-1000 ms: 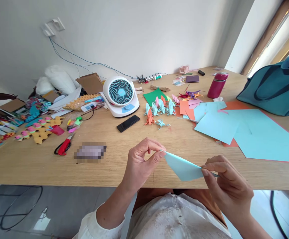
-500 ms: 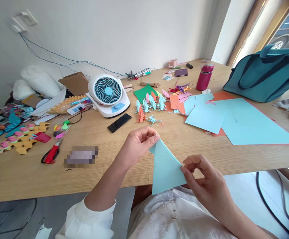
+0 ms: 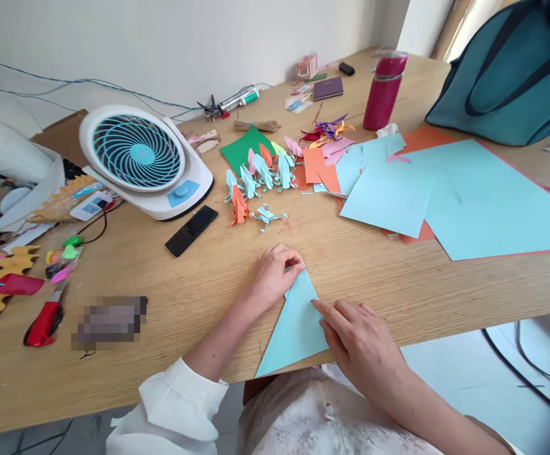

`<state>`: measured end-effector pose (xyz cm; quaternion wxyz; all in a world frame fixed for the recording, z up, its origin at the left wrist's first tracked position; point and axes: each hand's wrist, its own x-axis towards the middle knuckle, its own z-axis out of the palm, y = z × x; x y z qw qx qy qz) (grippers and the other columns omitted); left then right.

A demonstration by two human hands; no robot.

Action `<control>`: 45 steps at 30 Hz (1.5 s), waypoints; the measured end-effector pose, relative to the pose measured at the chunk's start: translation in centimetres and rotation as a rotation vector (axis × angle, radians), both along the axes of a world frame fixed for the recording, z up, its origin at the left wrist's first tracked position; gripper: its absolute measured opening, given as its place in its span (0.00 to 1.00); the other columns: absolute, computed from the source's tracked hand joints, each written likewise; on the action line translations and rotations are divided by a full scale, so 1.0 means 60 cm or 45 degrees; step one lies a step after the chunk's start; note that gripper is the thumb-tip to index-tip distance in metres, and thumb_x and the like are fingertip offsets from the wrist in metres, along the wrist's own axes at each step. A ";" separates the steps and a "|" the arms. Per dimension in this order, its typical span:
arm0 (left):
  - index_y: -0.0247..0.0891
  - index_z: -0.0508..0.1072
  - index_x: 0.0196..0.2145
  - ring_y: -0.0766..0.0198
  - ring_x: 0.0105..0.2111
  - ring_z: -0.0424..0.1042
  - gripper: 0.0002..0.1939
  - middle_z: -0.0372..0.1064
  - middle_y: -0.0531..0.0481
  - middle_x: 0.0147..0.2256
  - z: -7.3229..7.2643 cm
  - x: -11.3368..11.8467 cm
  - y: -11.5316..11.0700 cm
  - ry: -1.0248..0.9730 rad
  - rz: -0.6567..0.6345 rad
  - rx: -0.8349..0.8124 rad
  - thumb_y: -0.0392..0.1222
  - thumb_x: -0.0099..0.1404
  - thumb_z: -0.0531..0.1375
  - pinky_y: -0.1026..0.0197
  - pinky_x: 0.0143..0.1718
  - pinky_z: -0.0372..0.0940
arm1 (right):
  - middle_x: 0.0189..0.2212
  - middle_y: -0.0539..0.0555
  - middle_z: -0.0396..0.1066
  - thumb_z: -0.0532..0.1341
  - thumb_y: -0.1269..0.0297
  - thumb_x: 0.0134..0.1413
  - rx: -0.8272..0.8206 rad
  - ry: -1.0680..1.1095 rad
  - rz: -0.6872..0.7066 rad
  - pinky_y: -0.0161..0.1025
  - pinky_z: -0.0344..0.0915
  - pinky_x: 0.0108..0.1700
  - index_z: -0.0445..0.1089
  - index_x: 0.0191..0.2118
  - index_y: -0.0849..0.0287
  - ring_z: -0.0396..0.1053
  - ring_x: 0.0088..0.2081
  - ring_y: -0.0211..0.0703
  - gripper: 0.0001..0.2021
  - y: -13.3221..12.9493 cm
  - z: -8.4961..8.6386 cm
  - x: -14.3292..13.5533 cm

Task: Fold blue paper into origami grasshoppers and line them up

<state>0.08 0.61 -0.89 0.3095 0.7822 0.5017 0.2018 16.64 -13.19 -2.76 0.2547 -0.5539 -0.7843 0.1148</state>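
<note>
A folded light-blue sheet of paper (image 3: 293,335) lies at the table's front edge, narrow at the top and wide at the bottom. My left hand (image 3: 277,272) pinches its upper tip between thumb and fingers. On its right edge rests my right hand (image 3: 362,335), index finger and thumb tips both on top of the paper, fingers stretched out. Beyond my hands stand several small folded-paper figures, among them an orange figure (image 3: 239,205) and a light-blue figure (image 3: 268,216).
Larger light-blue sheets (image 3: 506,202) spread over the right side. Left of the figures are a black phone (image 3: 192,230) and a white fan (image 3: 137,151). A red-handled cutter (image 3: 43,323) lies far left. A maroon bottle (image 3: 384,95) and a teal bag (image 3: 502,82) stand at the back right.
The folded sheet has come down from the air onto the table. My right hand has gone from pinching its right corner to pressing on its edge. The view has shifted closer.
</note>
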 end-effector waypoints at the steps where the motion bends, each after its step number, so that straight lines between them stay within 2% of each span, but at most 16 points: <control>1: 0.39 0.74 0.29 0.62 0.37 0.67 0.04 0.68 0.51 0.33 -0.003 0.001 -0.001 0.040 -0.006 0.030 0.35 0.62 0.62 0.59 0.42 0.61 | 0.28 0.51 0.69 0.53 0.74 0.64 0.014 -0.038 0.009 0.42 0.56 0.34 0.68 0.53 0.61 0.67 0.29 0.44 0.15 0.003 0.002 0.000; 4: 0.39 0.73 0.35 0.60 0.40 0.68 0.02 0.68 0.50 0.37 -0.008 0.001 -0.007 0.132 -0.007 0.164 0.35 0.64 0.62 0.57 0.44 0.64 | 0.26 0.50 0.68 0.56 0.73 0.63 0.060 -0.103 0.042 0.43 0.55 0.33 0.70 0.51 0.62 0.66 0.27 0.43 0.13 0.010 0.002 0.001; 7: 0.40 0.71 0.43 0.60 0.42 0.69 0.08 0.67 0.49 0.41 -0.008 -0.003 -0.025 0.147 -0.021 0.330 0.34 0.65 0.61 0.57 0.45 0.67 | 0.26 0.49 0.67 0.57 0.72 0.63 0.102 -0.082 0.062 0.42 0.53 0.33 0.71 0.50 0.62 0.66 0.27 0.42 0.11 0.015 -0.004 0.003; 10: 0.39 0.72 0.40 0.61 0.41 0.70 0.05 0.70 0.48 0.39 -0.003 -0.010 -0.055 0.223 -0.169 0.502 0.34 0.70 0.57 0.56 0.45 0.68 | 0.26 0.49 0.68 0.57 0.71 0.64 0.129 -0.051 0.074 0.42 0.52 0.32 0.72 0.50 0.62 0.65 0.27 0.41 0.11 0.016 -0.010 0.005; 12: 0.38 0.73 0.44 0.60 0.44 0.72 0.08 0.73 0.47 0.42 -0.001 -0.015 -0.077 0.271 -0.270 0.604 0.32 0.71 0.55 0.55 0.47 0.69 | 0.26 0.49 0.68 0.57 0.71 0.64 0.148 -0.049 0.088 0.42 0.51 0.32 0.72 0.50 0.63 0.64 0.26 0.41 0.12 0.017 -0.013 0.005; 15: 0.35 0.71 0.51 0.58 0.49 0.72 0.13 0.74 0.43 0.49 -0.004 -0.021 -0.101 0.363 -0.332 0.696 0.33 0.71 0.55 0.53 0.51 0.70 | 0.25 0.49 0.67 0.56 0.71 0.64 0.176 -0.061 0.089 0.42 0.51 0.32 0.72 0.50 0.64 0.63 0.26 0.41 0.12 0.016 -0.014 0.006; 20: 0.32 0.70 0.54 0.56 0.52 0.72 0.15 0.73 0.42 0.54 -0.012 -0.021 -0.109 0.522 -0.357 0.777 0.34 0.71 0.55 0.53 0.53 0.71 | 0.25 0.49 0.67 0.57 0.71 0.64 0.180 -0.074 0.095 0.41 0.50 0.32 0.72 0.50 0.65 0.62 0.25 0.41 0.12 0.015 -0.013 0.006; 30: 0.29 0.65 0.58 0.54 0.58 0.67 0.18 0.66 0.37 0.59 -0.019 -0.016 -0.107 0.613 -0.376 0.741 0.36 0.74 0.50 0.50 0.56 0.68 | 0.26 0.49 0.67 0.55 0.69 0.66 0.178 -0.108 0.112 0.42 0.52 0.32 0.72 0.51 0.63 0.64 0.27 0.41 0.12 0.015 -0.009 0.009; 39: 0.33 0.69 0.51 0.51 0.53 0.69 0.15 0.64 0.39 0.61 -0.027 -0.025 -0.103 0.531 -0.334 0.644 0.45 0.73 0.53 0.47 0.53 0.68 | 0.26 0.50 0.66 0.55 0.70 0.65 0.158 -0.179 0.151 0.41 0.52 0.32 0.71 0.51 0.62 0.64 0.27 0.43 0.12 0.019 -0.005 0.016; 43: 0.35 0.68 0.50 0.50 0.54 0.67 0.13 0.62 0.39 0.63 -0.025 -0.028 -0.106 0.522 -0.342 0.584 0.42 0.73 0.53 0.45 0.53 0.67 | 0.28 0.50 0.66 0.57 0.71 0.63 0.074 -0.290 0.196 0.41 0.53 0.33 0.71 0.46 0.60 0.65 0.28 0.44 0.09 0.033 0.004 0.020; 45: 0.35 0.68 0.50 0.50 0.56 0.66 0.12 0.61 0.39 0.63 -0.024 -0.028 -0.108 0.516 -0.345 0.561 0.40 0.72 0.53 0.45 0.54 0.66 | 0.29 0.51 0.67 0.57 0.69 0.64 0.036 -0.354 0.192 0.42 0.54 0.33 0.71 0.48 0.60 0.66 0.29 0.44 0.09 0.045 0.012 0.019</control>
